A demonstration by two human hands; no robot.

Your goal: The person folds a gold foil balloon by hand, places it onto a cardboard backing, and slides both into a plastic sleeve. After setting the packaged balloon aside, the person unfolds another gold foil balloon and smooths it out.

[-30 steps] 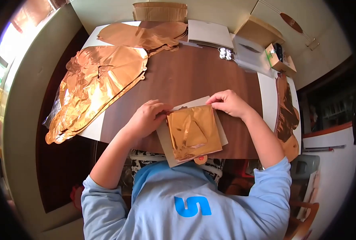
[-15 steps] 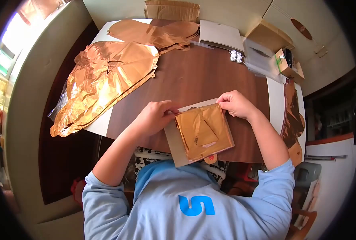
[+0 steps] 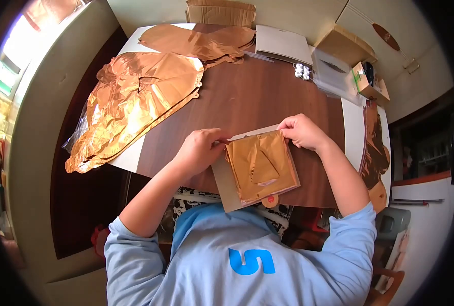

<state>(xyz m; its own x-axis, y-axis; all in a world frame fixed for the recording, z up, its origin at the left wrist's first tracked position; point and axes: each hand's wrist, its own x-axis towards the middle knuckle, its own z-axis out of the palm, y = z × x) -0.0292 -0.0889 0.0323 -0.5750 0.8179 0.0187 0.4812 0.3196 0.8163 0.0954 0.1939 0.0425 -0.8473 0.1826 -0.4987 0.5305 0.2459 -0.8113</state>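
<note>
A gold foil balloon (image 3: 244,176), folded into a neat square with a triangular outline printed on it, lies over a grey card (image 3: 226,191) at the front edge of the table. My left hand (image 3: 203,149) pinches the top left corner of the square between thumb and fingers. At its top right corner, my right hand (image 3: 302,131) grips the foil the same way. The card sticks out past the foil along the left side and top. A small round tab with a red mark (image 3: 270,200) shows below the foil's lower edge.
Flat gold foil balloons (image 3: 148,99) are stacked on the left of the brown table (image 3: 267,92), with more foil (image 3: 201,43) behind. White spools (image 3: 302,71), a white flat box (image 3: 283,43) and a small carton (image 3: 372,84) stand at the back right. Dark copper foil (image 3: 374,148) hangs at the right edge.
Both hands keep their pinch on the folded foil balloon's top corners. Apart from a very slight shift of the whole view, nothing has moved.
</note>
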